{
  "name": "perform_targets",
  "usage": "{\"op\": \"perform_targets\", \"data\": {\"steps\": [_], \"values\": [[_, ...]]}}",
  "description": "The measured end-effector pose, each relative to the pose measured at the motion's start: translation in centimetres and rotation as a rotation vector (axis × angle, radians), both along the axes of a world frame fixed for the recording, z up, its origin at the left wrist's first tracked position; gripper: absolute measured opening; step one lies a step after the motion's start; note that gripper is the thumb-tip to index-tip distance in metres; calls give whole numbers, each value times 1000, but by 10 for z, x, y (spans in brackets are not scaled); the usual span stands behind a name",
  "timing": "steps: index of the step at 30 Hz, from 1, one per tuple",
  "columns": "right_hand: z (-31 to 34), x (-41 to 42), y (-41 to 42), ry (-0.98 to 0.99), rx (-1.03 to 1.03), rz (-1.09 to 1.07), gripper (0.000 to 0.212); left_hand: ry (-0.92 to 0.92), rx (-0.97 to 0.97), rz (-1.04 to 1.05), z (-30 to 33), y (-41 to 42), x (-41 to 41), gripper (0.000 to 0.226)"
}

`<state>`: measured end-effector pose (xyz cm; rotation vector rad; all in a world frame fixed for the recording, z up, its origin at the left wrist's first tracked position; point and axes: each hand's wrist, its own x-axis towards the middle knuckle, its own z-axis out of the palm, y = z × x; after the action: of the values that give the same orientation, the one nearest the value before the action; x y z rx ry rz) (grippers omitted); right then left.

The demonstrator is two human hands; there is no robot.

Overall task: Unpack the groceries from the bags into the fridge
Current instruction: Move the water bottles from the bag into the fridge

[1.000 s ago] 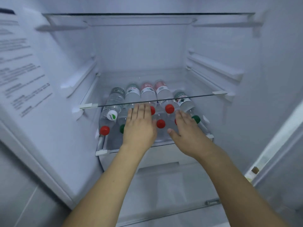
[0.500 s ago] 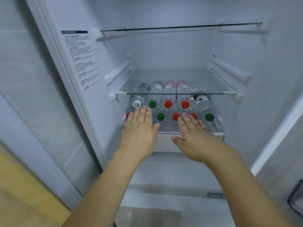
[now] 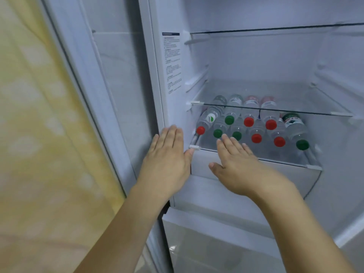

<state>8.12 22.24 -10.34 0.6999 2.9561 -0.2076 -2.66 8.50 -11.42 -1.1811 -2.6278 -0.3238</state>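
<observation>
1. We see the bottles lying on their sides in the centre right of the frame, on the low shelf of the open fridge.
2. Their long axes run front to back, and the caps point out of the fridge toward the lower part of the frame.
3. They lie in two layers: the front caps read red, green, green, red, red, green from left to right, and the upper row shows a white-and-green cap, then green, red, red.
4. The bottle at far right carries a green label and slants a little away from the rest.
5. A glass shelf sits just above them, and another crosses the upper right of the frame.
6. Our left hand is flat, fingers straight and together, holding nothing. It lies over the fridge's left wall edge at centre frame; we cannot tell whether it touches it.
7. Our right hand is also flat and empty, fingers slightly apart, thumb out. Its fingertips overlap the shelf's front edge, just short of the green caps; we cannot tell contact.
8. A printed sticker sits on the inner left wall, upper centre.
</observation>
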Motion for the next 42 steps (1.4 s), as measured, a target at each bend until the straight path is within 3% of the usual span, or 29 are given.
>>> {"op": "perform_targets", "data": {"steps": [10, 17, 21, 42], "values": [[5, -31, -43, 12, -8, 247, 66, 0, -1, 231, 7, -61, 16, 63], [7, -43, -80, 5, -38, 448, 65, 23, 11, 420, 9, -106, 42, 73], [10, -45, -102, 1, -51, 543, 65, -53, -36, 521, 13, -129, 58, 63], [25, 14, -228, 24, -61, 816, 67, -26, -55, 817, 29, -251, 166, 63]]}}
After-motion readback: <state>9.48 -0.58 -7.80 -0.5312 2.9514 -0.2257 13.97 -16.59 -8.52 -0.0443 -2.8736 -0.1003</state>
